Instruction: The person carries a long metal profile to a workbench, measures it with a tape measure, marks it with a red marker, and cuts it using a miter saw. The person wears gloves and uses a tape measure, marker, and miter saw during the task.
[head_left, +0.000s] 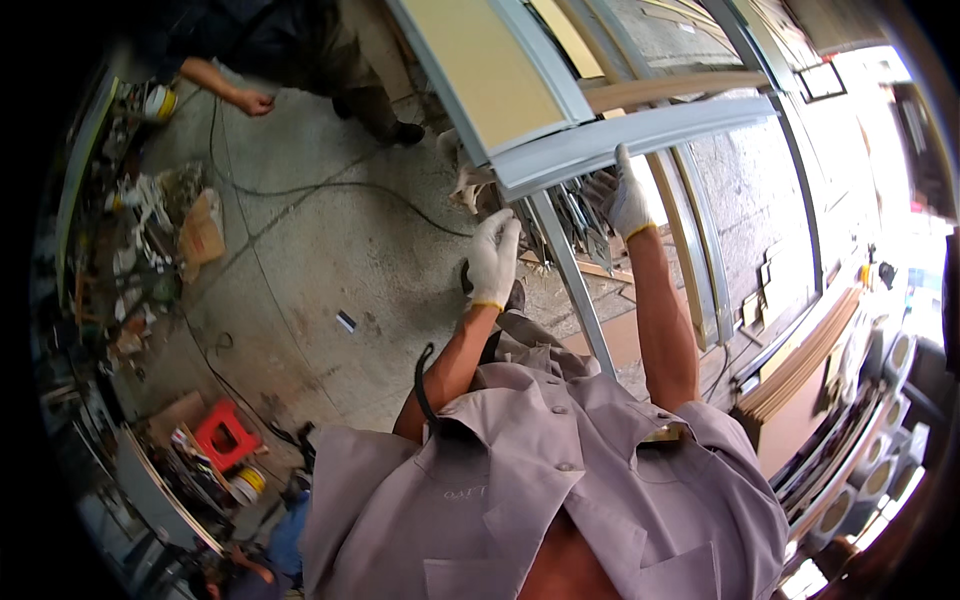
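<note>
A long grey metal profile (650, 138) lies crosswise before me, along the near end of a framed panel with a cream face (490, 75). My right hand (632, 200), in a white knit glove, is at the profile's near edge. One digit presses up against that edge while the others curl into shadow below it. Just under the profile's left end is my left hand (494, 262), gloved alike. Its fingers are bent and held together, and whatever may be in them is hidden.
Metal uprights (575, 280) and wooden bars (675, 90) make up the rack below. Across the concrete floor runs a black cable (350, 185). Another person's bare hand (252, 102) shows at upper left. A red plastic stool (225, 435) stands lower left; stacked boards (800, 365) lie right.
</note>
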